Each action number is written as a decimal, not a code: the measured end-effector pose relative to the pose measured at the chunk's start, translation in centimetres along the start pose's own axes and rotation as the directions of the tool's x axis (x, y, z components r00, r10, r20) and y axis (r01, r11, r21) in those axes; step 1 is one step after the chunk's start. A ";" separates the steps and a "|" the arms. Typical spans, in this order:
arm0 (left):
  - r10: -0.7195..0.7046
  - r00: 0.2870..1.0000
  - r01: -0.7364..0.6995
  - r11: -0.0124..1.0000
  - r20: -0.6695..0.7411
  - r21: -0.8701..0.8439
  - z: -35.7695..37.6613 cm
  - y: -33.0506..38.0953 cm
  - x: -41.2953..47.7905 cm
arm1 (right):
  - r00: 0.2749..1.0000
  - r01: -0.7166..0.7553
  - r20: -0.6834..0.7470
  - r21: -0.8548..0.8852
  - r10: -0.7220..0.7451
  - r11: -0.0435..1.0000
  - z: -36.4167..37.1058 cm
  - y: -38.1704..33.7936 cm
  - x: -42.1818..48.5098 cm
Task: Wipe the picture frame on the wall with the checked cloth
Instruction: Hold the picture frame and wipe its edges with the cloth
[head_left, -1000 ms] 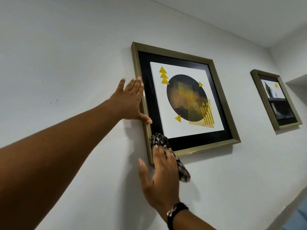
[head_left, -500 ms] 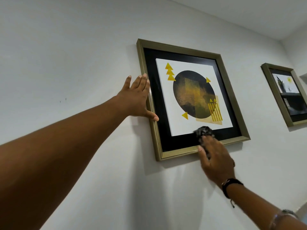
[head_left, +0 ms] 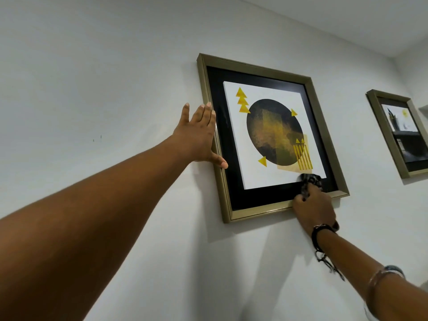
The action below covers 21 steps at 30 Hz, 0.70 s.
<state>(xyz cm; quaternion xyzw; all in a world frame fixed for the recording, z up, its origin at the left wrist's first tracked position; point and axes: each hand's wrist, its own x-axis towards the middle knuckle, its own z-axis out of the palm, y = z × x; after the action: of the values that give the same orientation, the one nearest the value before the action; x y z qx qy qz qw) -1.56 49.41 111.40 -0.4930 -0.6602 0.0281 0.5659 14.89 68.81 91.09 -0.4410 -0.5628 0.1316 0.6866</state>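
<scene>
A gold picture frame [head_left: 254, 210] hangs on the white wall, with a black mat and a print of a dark circle and yellow triangles. My left hand [head_left: 199, 135] lies flat and open against the frame's left edge, thumb on the rail. My right hand [head_left: 312, 205] is at the lower right corner, closed on the black-and-white checked cloth [head_left: 310, 180], which is bunched and pressed on the glass near the print's bottom right corner. Most of the cloth is hidden by my fingers.
A second gold-framed picture [head_left: 391, 135] hangs further right on the same wall. The ceiling [head_left: 347, 17] meets the wall above. A side wall closes the corner at the far right. Bare wall spreads left of and below the frame.
My right hand has slid the cloth rightward along the frame's lower part, from the bottom left corner to the bottom right. My left hand has stayed on the left edge.
</scene>
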 end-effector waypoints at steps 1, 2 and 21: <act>-0.009 1.000 0.009 1.000 -0.012 0.009 -0.2 0.1 -0.2 | 1.000 0.023 -0.002 -0.001 -0.023 1.000 0.1 -0.9 -1.3; -0.020 0.999 0.021 1.000 -0.030 0.015 -0.5 0.3 -0.4 | 0.999 0.053 -0.006 0.002 -0.053 0.999 0.3 -1.9 -2.6; 0.003 0.475 0.632 -0.698 0.880 -0.338 6.9 10.2 -52.4 | 0.073 -0.983 0.991 0.052 0.115 0.176 -4.8 -7.0 -41.2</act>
<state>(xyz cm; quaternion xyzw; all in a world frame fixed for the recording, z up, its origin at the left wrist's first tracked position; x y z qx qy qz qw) -7.22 22.44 65.19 -0.2953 -0.5881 -0.6812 -0.3207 3.30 34.64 69.45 -0.1556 -0.4049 0.8638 0.2562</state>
